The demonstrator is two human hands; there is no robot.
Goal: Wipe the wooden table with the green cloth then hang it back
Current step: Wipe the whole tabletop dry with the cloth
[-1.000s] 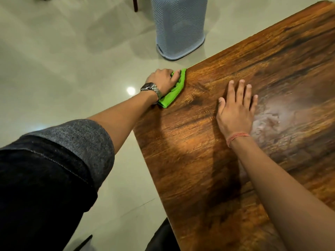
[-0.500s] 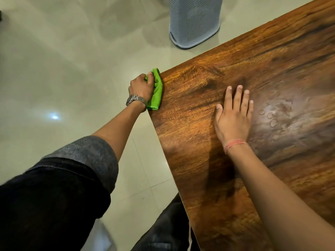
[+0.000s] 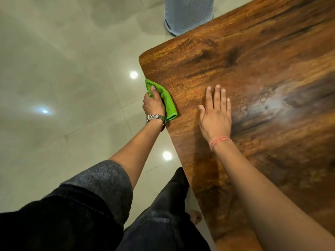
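A pale tiled floor (image 3: 59,73) fills the left half of the head view, glossy, with three bright reflections of ceiling lights on it. The wooden desk (image 3: 253,69) takes up the right half, its dark-grained top running from a rounded far corner down along a long left edge toward the person. A whitish, hazy patch shows on the top to the right of the flat hand. Beyond the far edge of the desk stands a grey mesh bin (image 3: 188,13) on the floor, cut off by the top of the view. Dark trousers (image 3: 163,214) and a dark rolled-up sleeve (image 3: 101,180) occupy the bottom of the view, and a bare foot (image 3: 195,215) shows just beside the desk's edge.

The right hand (image 3: 215,115) lies flat on the desk top, palm down, fingers spread wide and holding nothing, with a pink thread band (image 3: 218,141) around the wrist. The left hand (image 3: 154,105) is closed over the green cloth (image 3: 168,104), pressing it against the left edge of the desk, some way short of the far corner; the cloth wraps over that edge, partly on the top and partly hanging beside it. A metal wristwatch (image 3: 155,118) sits on the left wrist.
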